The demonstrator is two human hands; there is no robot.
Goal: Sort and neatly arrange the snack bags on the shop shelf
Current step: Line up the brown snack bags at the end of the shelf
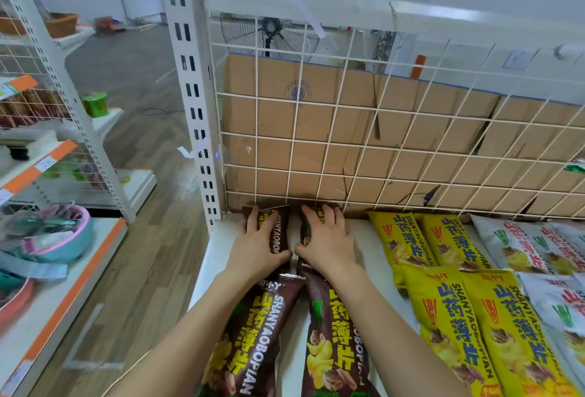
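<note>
Two brown snack bags lie side by side at the back left of the white shelf [357, 232], against the wire grid. My left hand [256, 244] lies flat on the left brown bag [280, 232], thumb along its near edge. My right hand [327, 238] presses flat on the right brown bag [306, 238], mostly hiding it. Two more brown bags [253, 333] [335, 349] lie nearer, under my forearms. Yellow bags [408, 241] [468, 327] fill the shelf's middle in two rows. White bags [538, 244] lie at the right.
A white wire grid [348, 137] backs the shelf, with cardboard [285, 118] behind it. A slotted upright post [196, 105] marks the shelf's left end. Another shelf unit [41, 238] with baskets stands across the wooden-floored aisle at left. A floor fan [269, 32] stands beyond.
</note>
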